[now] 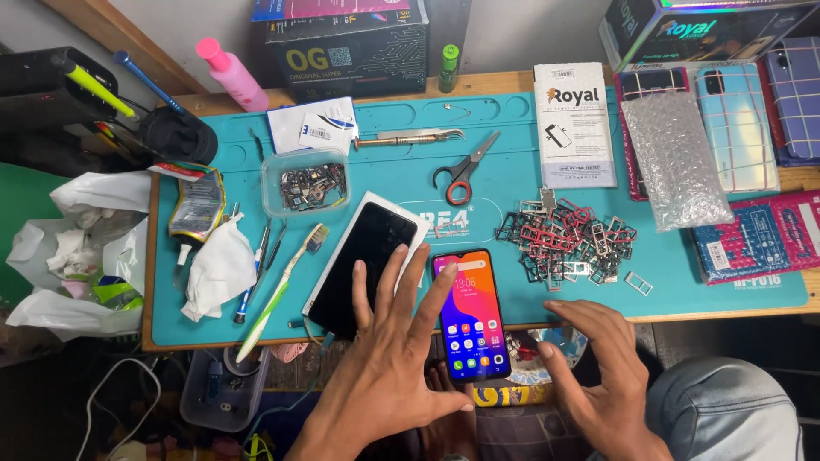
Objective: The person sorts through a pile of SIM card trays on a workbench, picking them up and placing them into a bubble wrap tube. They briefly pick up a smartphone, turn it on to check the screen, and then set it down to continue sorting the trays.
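Both my hands hover open over the lit phone at the bench's near edge.

My left hand (384, 376) has its fingers spread, tips over the lit phone (471, 316) and the dark screen panel (363, 266) beside it. My right hand (598, 376) is spread too, holding nothing, just right of the phone, near the pile of small metal trays (568, 239).

We see a lit phone screen (471, 314) at the mat's near edge, orange and red with rows of small icons. Just left of it lies a dark, blank screen panel (363, 263) on a white backing. A white flat box (574, 125) rests at the mat's far edge. Behind stand a black carton (350, 47) and a dark printed box (696, 30). A pink-red packet (752, 241) lies far right.
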